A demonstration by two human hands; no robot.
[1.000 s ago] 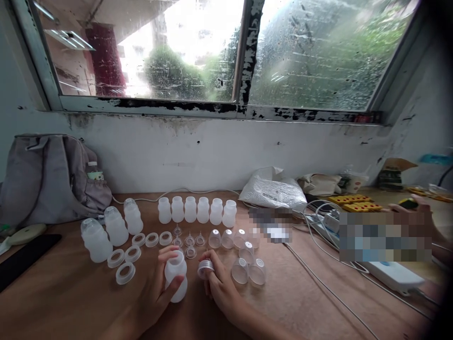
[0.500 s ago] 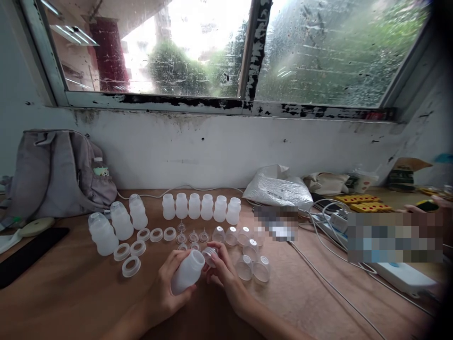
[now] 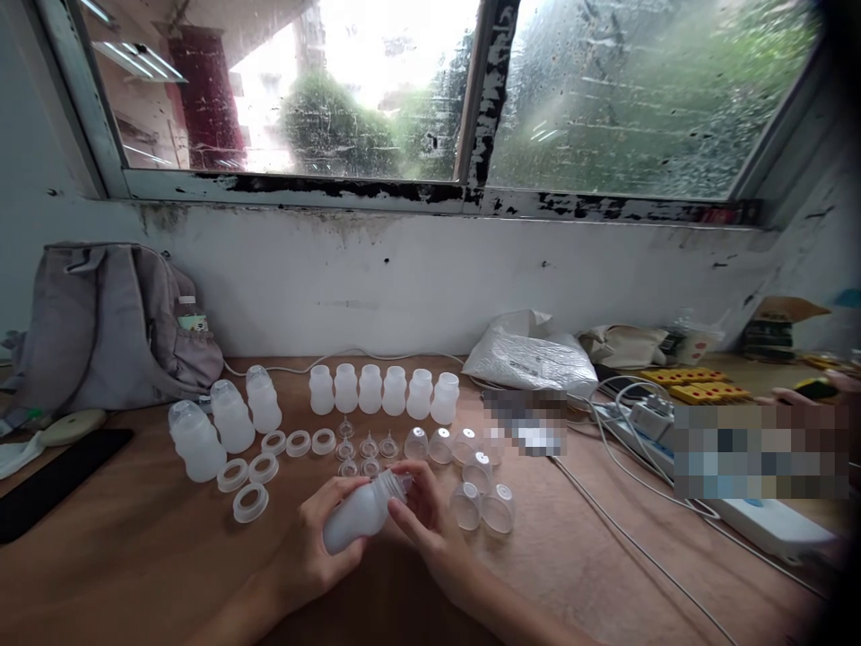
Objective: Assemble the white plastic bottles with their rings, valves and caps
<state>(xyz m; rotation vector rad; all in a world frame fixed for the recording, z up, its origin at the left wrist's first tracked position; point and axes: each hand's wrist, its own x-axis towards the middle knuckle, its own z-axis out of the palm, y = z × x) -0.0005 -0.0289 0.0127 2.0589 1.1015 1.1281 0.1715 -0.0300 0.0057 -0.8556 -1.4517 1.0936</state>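
Note:
My left hand [image 3: 326, 529] is wrapped round a frosted baby bottle [image 3: 360, 519], which tilts with its mouth to the upper right. At that mouth my right hand [image 3: 423, 511] grips a clear collar with a nipple [image 3: 396, 486], its fingers partly covering it. Just beyond lie several clear nipples [image 3: 368, 446]. To their left are several screw rings [image 3: 250, 502], and to the right several clear domed caps [image 3: 498, 509] stand on the table. Open bottles [image 3: 369, 389] form a row at the back. Three capped bottles [image 3: 196, 441] stand at the left.
A grey backpack [image 3: 114, 332] leans at the back left behind a black flat strip [image 3: 64, 484]. Along the right are a silver plastic bag [image 3: 528, 354], cables, a white power strip [image 3: 773, 529] and yellow blocks [image 3: 706, 386]. Another person's hand [image 3: 834, 390] shows at the far right.
The collar with the nipple, held beside the bottle's open mouth before, now sits against the mouth in line with it. The bottle leans further to the right.

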